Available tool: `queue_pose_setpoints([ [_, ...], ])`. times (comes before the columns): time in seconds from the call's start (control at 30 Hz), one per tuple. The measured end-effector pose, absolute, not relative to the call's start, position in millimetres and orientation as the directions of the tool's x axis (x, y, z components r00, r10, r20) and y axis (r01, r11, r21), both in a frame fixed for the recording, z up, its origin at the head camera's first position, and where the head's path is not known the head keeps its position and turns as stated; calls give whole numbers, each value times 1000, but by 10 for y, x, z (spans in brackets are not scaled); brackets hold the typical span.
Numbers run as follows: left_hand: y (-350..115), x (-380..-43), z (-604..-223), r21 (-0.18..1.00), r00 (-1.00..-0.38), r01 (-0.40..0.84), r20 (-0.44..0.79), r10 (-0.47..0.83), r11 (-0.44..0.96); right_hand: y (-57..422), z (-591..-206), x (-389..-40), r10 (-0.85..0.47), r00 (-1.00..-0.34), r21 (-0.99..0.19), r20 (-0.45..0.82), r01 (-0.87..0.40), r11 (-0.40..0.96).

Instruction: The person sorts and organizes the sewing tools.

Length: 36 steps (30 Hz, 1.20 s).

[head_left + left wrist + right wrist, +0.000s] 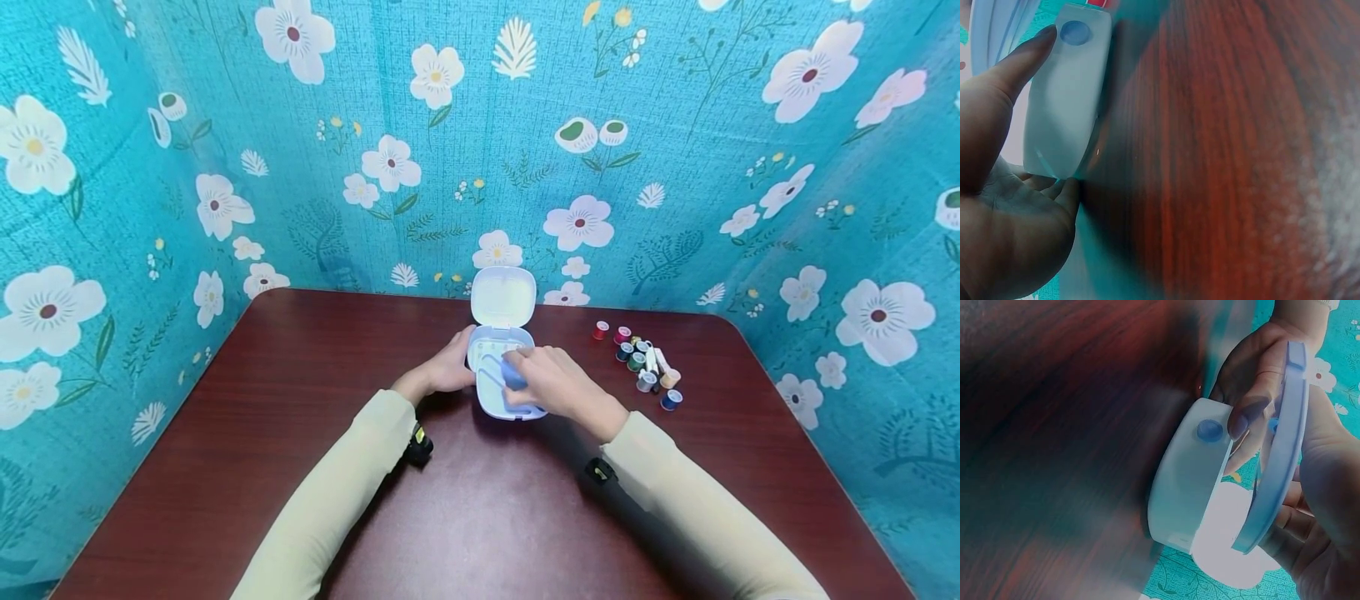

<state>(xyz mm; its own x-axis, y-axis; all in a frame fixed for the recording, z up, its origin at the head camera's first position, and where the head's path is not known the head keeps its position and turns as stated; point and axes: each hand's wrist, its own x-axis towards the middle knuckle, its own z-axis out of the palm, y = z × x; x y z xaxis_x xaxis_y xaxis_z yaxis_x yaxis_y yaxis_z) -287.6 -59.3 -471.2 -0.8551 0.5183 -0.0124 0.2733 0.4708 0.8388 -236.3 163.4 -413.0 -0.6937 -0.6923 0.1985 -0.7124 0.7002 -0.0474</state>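
A small pale plastic case (1185,481) rests on the table with its lid (503,297) raised at the back. My left hand (450,364) grips the case's left side; in the left wrist view, the thumb lies at its upper edge and fingers at its end. A pale lavender tray (1279,462) stands tilted over the case's front part. My right hand (553,381) holds this tray from above, its fingers curled at the edge and around a blue part (514,372). What lies under the tray is hidden.
Right of the case sit several thread spools, among them a red spool (601,330) and a dark blue spool (671,400). Small white items (657,360) lie between them. A flowered teal curtain (465,167) hangs behind the brown table (480,508).
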Motion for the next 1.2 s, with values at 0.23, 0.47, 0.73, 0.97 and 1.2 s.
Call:
queue_pose_setpoints([
  [0.23,-579,-2864,-4714,838,-859,270,-13,511,475,1647,-4153,-2298,-698,-688,-49,196,-718,694],
  [0.47,-586,-2856,-4695,849,-857,258,-19,515,461,1668,-4155,-2198,-697,-699,-71,159,-712,698],
  [0.73,-570,-2830,-4695,844,-857,253,-32,515,473,1677,-4187,-2082,-713,-680,-82,169,-731,677],
  [0.97,-571,-2816,-4693,840,-863,229,-58,501,492,1670,-4207,-2019,-725,-671,-72,158,-740,669],
  [1.2,-562,-2817,-4696,843,-871,218,-60,488,492,1675,-4229,-1974,-730,-669,-93,143,-743,663],
])
